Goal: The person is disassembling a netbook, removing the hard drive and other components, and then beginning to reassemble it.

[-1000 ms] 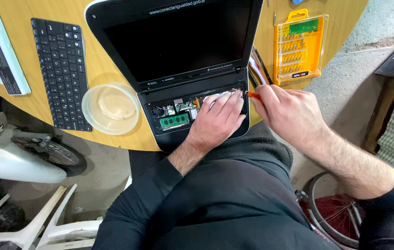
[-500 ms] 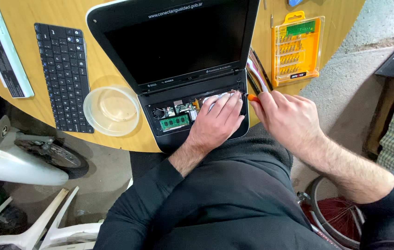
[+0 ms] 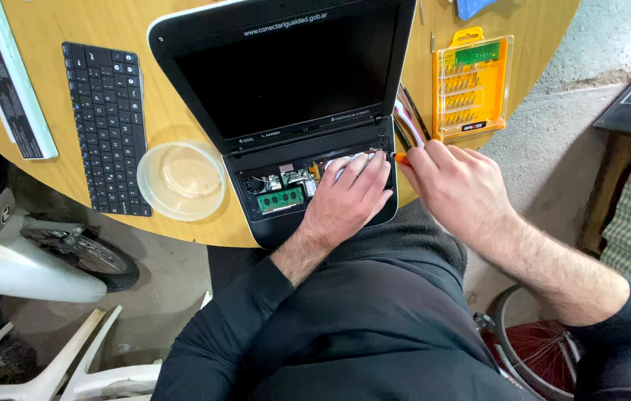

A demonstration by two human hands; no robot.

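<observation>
Left hand (image 3: 349,197) rests flat, fingers extended, on the opened laptop (image 3: 286,96) at the tabletop's near edge; right hand (image 3: 453,189) pinches an orange-handled screwdriver (image 3: 400,157).

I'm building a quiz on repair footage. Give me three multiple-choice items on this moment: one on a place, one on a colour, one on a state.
1. Where does the round clear plastic bowl sit?
A. Between the detached black keyboard and the opened black laptop
B. On the laptop
C. On the floor

2. What colour is the flat plastic case of screwdriver bits?
A. Blue
B. Yellow-orange
C. White

3. How is the laptop's base?
A. Covered by its keyboard
B. Closed under the lid
C. Uncovered, green memory board exposed

Answers: 1 A, the bowl lies on the wooden table between them. 2 B, its frame is yellow-orange. 3 C, the left hand rests on bare internals while the right hand holds an orange-handled tool.
</observation>
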